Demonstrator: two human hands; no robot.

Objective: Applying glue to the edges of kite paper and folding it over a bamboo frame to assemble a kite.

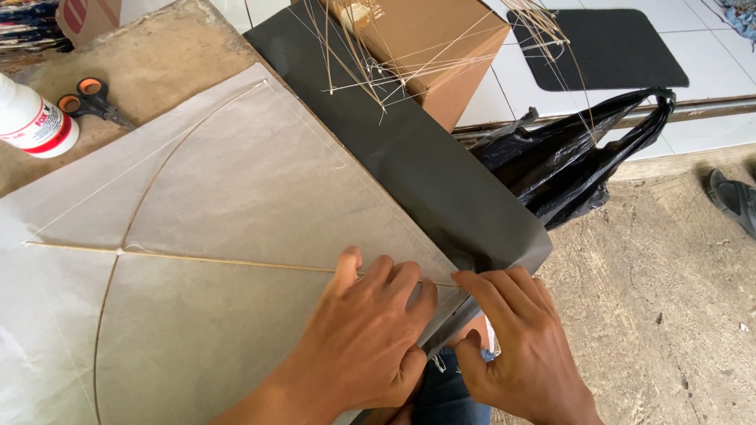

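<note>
- Right hand (524, 350) pinches the corner edge of the pale grey kite paper (236, 205), fingers nearly closed.
- Left hand (370, 330) lies flat, fingers spread, pressing the thin bamboo spine (228, 260).
- Seemingly folding the edge; next calls for firm creasing.

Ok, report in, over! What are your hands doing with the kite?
Left hand flat on kite paper, pressing the thin stick near the corner. Right hand pinching the paper's edge there. Scissors, glue bottle off to the side.
</note>
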